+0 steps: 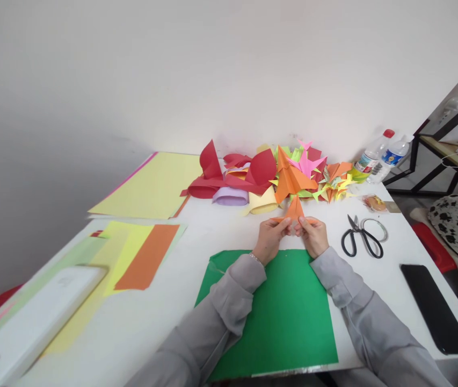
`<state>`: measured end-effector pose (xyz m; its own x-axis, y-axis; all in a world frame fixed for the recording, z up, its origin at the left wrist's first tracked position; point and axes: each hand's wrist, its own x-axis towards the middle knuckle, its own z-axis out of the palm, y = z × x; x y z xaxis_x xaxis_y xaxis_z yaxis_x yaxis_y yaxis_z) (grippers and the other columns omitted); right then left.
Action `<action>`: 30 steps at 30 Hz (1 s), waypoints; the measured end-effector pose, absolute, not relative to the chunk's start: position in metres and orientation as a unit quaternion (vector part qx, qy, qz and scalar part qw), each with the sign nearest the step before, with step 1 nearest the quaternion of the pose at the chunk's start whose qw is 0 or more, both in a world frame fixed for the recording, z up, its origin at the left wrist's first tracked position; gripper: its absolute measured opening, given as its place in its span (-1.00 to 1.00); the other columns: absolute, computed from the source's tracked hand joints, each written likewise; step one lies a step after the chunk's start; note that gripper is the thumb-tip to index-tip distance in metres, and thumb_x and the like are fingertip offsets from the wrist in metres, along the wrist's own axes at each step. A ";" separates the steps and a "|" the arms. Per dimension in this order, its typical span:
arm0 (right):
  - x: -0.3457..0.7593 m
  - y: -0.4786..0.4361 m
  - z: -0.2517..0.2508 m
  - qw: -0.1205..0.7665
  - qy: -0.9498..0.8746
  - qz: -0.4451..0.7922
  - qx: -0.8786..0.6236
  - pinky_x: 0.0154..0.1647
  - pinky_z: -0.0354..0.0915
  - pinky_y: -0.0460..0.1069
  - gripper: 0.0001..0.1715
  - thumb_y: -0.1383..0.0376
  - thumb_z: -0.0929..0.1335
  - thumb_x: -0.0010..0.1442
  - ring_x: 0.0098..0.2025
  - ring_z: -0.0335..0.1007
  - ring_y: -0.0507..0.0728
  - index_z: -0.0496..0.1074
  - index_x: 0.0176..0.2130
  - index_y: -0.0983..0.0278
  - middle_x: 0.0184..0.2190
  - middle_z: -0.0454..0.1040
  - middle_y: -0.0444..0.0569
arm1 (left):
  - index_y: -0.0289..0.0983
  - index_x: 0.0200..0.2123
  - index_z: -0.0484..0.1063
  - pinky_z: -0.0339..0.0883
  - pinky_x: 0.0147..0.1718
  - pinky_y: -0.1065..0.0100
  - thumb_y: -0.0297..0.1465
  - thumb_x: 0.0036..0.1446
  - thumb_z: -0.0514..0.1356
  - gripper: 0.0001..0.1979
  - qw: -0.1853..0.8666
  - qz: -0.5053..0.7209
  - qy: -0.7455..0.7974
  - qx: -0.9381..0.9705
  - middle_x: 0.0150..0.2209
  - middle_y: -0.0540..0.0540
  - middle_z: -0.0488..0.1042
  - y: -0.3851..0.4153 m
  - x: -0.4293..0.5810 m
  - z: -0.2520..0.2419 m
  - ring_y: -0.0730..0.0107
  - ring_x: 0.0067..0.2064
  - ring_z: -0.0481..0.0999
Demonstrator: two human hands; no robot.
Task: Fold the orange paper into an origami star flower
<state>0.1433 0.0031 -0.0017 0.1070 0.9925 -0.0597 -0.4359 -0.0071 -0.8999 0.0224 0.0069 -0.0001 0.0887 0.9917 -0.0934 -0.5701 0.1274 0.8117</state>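
Note:
Between my two hands is a small folded piece of orange paper [295, 208], its point facing away from me. My left hand [271, 237] pinches its left side and my right hand [312, 235] pinches the right, thumbs on top. Part of the paper is hidden behind the fingers. Below my wrists a green sheet [281, 312] lies flat on the white table [152, 333]. Just beyond my hands a larger orange paper plane [291, 174] leans on a pile of folded paper shapes.
Black-handled scissors [361, 236] and a clear ring [376, 228] lie right of my hands, near a black phone [434, 306]. Two bottles [373, 156] stand at the back right. Red paper shapes [208, 183], yellow sheets [152, 183] and a white device [43, 322] occupy the left.

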 end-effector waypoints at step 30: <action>0.142 0.002 -0.004 0.608 -0.338 0.601 -0.393 -0.41 0.32 -0.03 -0.76 0.22 0.53 -0.18 -0.50 0.35 0.05 0.50 -0.52 0.32 -0.58 0.50 -0.08 | -0.33 -0.59 0.46 0.19 -0.49 0.44 -0.31 -0.14 0.35 -0.79 0.669 0.579 0.316 0.343 -0.51 -0.01 0.35 0.005 0.023 0.001 0.53 -0.46 0.34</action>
